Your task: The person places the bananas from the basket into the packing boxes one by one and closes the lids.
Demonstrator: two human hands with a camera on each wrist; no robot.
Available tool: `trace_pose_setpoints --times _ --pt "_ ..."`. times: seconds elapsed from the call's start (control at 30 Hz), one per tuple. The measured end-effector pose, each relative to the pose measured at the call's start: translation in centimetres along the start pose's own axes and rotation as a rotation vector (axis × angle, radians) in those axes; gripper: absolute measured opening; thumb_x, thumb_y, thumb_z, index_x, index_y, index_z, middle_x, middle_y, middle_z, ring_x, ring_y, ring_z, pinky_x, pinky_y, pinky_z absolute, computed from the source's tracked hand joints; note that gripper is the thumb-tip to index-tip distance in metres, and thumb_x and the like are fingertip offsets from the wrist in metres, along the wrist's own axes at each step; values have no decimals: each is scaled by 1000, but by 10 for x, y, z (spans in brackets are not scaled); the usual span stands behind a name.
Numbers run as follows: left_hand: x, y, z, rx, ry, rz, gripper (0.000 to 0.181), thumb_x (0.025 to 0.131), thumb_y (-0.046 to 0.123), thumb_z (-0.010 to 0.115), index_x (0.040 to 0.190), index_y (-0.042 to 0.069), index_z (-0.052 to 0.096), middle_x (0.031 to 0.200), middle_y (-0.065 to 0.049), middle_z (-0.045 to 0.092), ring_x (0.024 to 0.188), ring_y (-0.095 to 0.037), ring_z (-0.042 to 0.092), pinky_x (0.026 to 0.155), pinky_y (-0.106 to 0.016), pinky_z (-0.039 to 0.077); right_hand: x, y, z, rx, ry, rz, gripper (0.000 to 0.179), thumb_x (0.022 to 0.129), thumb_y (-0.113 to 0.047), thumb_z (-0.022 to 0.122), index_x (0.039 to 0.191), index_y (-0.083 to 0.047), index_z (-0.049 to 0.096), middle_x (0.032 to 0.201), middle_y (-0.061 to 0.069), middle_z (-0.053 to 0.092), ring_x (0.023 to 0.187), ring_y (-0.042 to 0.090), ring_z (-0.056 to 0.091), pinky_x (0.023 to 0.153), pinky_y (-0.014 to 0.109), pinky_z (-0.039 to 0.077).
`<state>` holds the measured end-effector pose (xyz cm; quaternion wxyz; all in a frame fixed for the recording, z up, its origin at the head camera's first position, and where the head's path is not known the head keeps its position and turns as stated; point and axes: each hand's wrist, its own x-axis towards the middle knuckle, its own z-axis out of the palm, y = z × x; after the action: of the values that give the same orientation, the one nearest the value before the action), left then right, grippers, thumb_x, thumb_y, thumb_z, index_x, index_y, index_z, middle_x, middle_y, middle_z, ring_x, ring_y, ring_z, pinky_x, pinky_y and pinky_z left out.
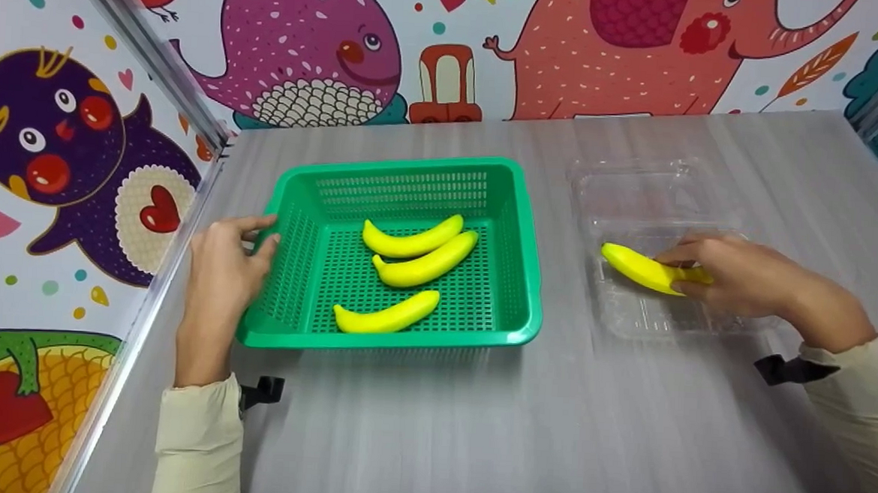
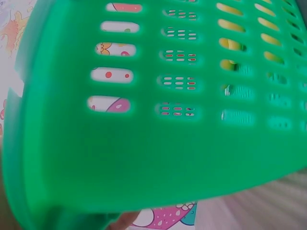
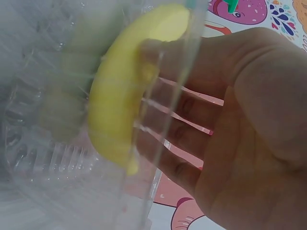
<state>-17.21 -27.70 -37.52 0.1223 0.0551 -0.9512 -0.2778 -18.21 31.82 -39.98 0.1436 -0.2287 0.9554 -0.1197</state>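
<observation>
A green plastic basket (image 1: 525, 281) with slotted walls holds several yellow bananas (image 1: 427, 265); its rim and wall fill the left wrist view. At its left rim is my left hand (image 1: 220, 272), gripping the edge between thumb and fingers. My right hand (image 1: 753, 278) pinches another banana (image 1: 637, 268) near one end, low over the clear plastic clamshell box (image 1: 653, 318). In the right wrist view, thumb and fingers lie along one side of that banana (image 3: 112, 96), seen through the clear wall of the box.
The clamshell's lid (image 1: 641, 189) lies folded open toward the back of the grey table (image 1: 414, 433). Printed cartoon panels (image 1: 449, 44) stand along the back and left sides, with a metal frame post (image 1: 149, 43) at the back left corner.
</observation>
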Motion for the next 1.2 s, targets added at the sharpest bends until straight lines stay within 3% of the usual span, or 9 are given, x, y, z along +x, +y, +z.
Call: trace_pose_setpoints --times 0.4,0.8,1.1,1.2 --pt "-1 -1 0 -6 22 23 32 102 10 73 134 6 77 125 -28 77 99 -43 78 84 -56 61 -1 -3 1 22 -13 53 46 98 -5 73 144 -9 71 138 13 74 120 33 66 103 64 57" --pt "0 1 0 -5 -16 -5 34 104 12 72 138 7 75 128 -27 76 99 -41 77 81 -48 60 -1 -3 2 37 9 84 42 100 -9 75 142 -12 72 140 13 73 120 32 66 103 63 57" --pt "1 0 0 9 -1 12 33 103 11 72 135 7 76 125 -25 77 94 -37 79 72 -33 54 -2 -10 1 34 27 97 42 100 -11 76 142 -12 72 137 12 74 123 34 68 103 63 58" --pt "1 -1 0 9 6 17 33 103 11 73 135 7 76 123 -26 78 93 -38 79 74 -39 56 -1 -15 -1 24 56 73 40 100 -14 76 140 -12 73 134 12 76 121 34 70 100 62 59"
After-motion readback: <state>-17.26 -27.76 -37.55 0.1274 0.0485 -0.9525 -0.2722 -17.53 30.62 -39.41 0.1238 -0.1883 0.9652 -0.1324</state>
